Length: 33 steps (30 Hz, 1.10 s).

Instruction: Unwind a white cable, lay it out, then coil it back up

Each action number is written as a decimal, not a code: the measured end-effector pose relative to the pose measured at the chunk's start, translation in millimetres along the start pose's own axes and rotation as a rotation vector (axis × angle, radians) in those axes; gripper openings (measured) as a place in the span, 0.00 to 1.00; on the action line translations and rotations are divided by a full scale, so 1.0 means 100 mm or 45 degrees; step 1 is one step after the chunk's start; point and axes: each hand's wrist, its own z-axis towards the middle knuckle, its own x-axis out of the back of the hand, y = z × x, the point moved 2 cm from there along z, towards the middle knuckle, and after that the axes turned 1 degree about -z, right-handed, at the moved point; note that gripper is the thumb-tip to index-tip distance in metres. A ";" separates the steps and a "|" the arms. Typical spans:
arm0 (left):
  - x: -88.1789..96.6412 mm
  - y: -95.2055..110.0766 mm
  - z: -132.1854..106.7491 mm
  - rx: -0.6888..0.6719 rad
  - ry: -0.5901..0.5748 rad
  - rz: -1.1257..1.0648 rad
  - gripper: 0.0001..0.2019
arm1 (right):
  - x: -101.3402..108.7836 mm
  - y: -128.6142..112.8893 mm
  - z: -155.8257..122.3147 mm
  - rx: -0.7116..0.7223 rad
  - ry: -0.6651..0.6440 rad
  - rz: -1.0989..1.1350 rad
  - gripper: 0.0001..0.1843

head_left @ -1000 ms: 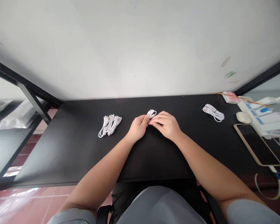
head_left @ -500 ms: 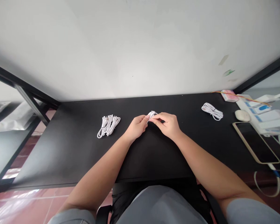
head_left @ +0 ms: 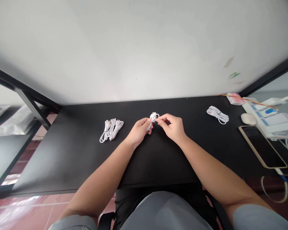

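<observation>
Over the middle of the black table, my left hand [head_left: 139, 131] is closed around a coiled white cable [head_left: 153, 117], with its loops sticking out above and below the fingers. My right hand [head_left: 172, 127] meets it from the right, thumb and forefinger pinched together at the coil's edge. Something small and dark shows by those fingertips, too small to make out. Left of my hands lie white cable bundles [head_left: 111, 129] side by side, bound with a dark tie. Another white cable bundle [head_left: 218, 115], also with a dark tie, rests at the right.
At the right end of the table [head_left: 86, 163] lie a phone [head_left: 262, 146] with a cable plugged in, a white rounded case [head_left: 248, 119], a pink box [head_left: 235, 99] and a power strip [head_left: 256, 111] with chargers. A white wall [head_left: 134, 51] rises behind the table.
The coil in my left hand has turned, so more of its loops show. My right hand has drawn slightly up, its fingertips still at the coil's edge.
</observation>
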 end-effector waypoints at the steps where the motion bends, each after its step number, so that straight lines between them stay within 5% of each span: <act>1: 0.00 0.00 0.00 0.006 0.007 -0.030 0.17 | 0.00 0.01 0.00 -0.029 -0.013 0.023 0.11; 11: 0.00 -0.01 -0.01 0.033 -0.015 -0.247 0.14 | -0.22 0.30 0.00 -0.585 -0.260 0.617 0.20; 20: -0.02 -0.02 -0.01 0.023 -0.088 -0.296 0.13 | -0.22 0.21 -0.01 -0.896 -0.321 0.911 0.23; 23: -0.02 -0.03 -0.01 0.024 -0.108 -0.333 0.12 | -0.18 0.17 -0.02 -0.815 -0.297 0.800 0.21; 28: -0.01 -0.03 0.01 0.009 -0.093 -0.395 0.11 | -0.11 0.14 -0.06 -0.416 -0.232 0.415 0.12; 33: 0.02 -0.03 0.02 -0.008 -0.065 -0.479 0.09 | -0.06 0.09 -0.08 -0.071 -0.254 0.109 0.14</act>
